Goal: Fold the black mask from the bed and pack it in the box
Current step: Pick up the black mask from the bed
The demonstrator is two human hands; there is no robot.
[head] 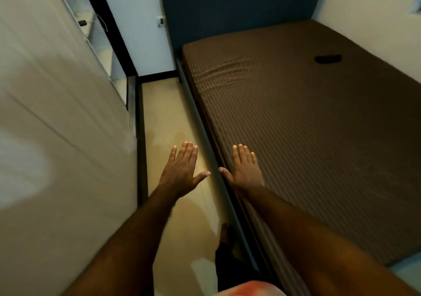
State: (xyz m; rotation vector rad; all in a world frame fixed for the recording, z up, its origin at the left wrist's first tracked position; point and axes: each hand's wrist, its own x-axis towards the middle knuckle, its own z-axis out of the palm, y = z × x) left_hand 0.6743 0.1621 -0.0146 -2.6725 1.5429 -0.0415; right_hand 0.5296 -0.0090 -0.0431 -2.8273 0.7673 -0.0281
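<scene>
Barely begun: both hands empty, the black mask [328,58] untouched on the bed [319,136].

Judging by how things lie, nothing of the task is done yet. The mask rests flat on the brown striped sheet toward the bed's far right corner, near the headboard [239,10] and the wall-side edge, well apart from the hands. The left hand [182,170] hangs spread over the floor [168,118] beside the bed's near long edge; the right hand [245,170] is spread, palm down, just over that edge, grasping nothing. Reaching, folding and packing all remain. No box shows in view, so where it stands cannot be told. No brand, label or writing can be read anywhere.
</scene>
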